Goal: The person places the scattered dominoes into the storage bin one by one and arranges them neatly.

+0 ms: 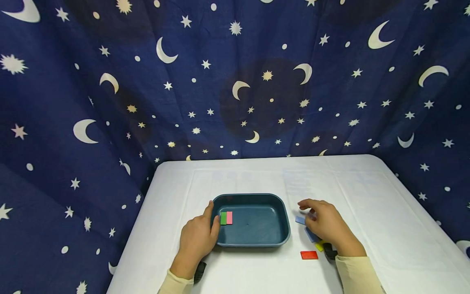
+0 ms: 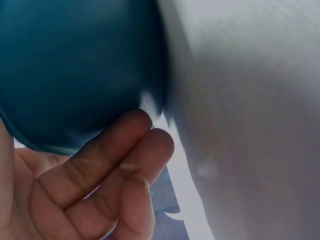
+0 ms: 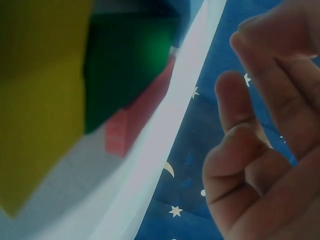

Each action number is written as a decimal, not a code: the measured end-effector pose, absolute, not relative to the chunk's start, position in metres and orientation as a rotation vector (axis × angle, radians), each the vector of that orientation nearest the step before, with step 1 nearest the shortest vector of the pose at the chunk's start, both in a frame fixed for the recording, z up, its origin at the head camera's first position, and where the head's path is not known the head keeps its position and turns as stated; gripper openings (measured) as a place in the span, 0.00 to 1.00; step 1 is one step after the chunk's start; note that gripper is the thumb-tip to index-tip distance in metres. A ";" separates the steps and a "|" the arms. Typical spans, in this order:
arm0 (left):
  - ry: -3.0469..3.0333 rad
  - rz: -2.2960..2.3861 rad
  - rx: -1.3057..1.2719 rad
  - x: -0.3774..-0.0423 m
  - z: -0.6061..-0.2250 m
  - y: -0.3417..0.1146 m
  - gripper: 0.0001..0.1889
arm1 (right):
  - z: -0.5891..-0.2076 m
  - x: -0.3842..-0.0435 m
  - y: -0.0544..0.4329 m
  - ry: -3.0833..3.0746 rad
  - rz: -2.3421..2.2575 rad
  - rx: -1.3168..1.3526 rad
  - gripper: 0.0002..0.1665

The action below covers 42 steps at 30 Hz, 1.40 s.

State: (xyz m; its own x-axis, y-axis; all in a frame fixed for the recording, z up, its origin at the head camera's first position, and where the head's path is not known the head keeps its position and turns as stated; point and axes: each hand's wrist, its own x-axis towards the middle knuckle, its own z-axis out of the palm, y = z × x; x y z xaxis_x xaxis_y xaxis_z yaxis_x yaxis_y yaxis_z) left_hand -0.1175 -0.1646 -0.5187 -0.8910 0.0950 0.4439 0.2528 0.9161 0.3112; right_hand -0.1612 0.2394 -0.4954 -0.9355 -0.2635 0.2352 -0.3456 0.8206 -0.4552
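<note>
Teal tray (image 1: 257, 230) sitting on the tabletop (image 1: 235, 175), green tile (image 1: 223, 218) and pink tile (image 1: 229, 217) lying inside at left. Left hand (image 1: 198, 237) gripping the left wall, fingers pressing together outside; worth keeping steady. Rightward, right hand (image 1: 328, 222) hovering by blue tiles (image 1: 311, 234), fingers loosely bending, pinching nothing visible; edges probably offering best purchase. Nearer: yellow tile (image 1: 319, 246), red tile (image 1: 309, 255).

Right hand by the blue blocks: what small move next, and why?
Probably pinch the blue block nearest the tray: the right hand, seemingly empty, is beside it, while the left hand holds the tray with a green block and a pink block inside.
</note>
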 end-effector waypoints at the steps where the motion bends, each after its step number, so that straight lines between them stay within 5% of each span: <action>1: -2.648 -0.509 -0.250 -0.117 -0.519 -0.165 0.29 | -0.495 -0.161 0.240 -2.847 0.752 0.479 0.26; 42: -2.648 -0.500 -0.250 -0.117 -0.520 -0.165 0.31 | -0.505 -0.162 0.244 -3.017 0.743 0.388 0.23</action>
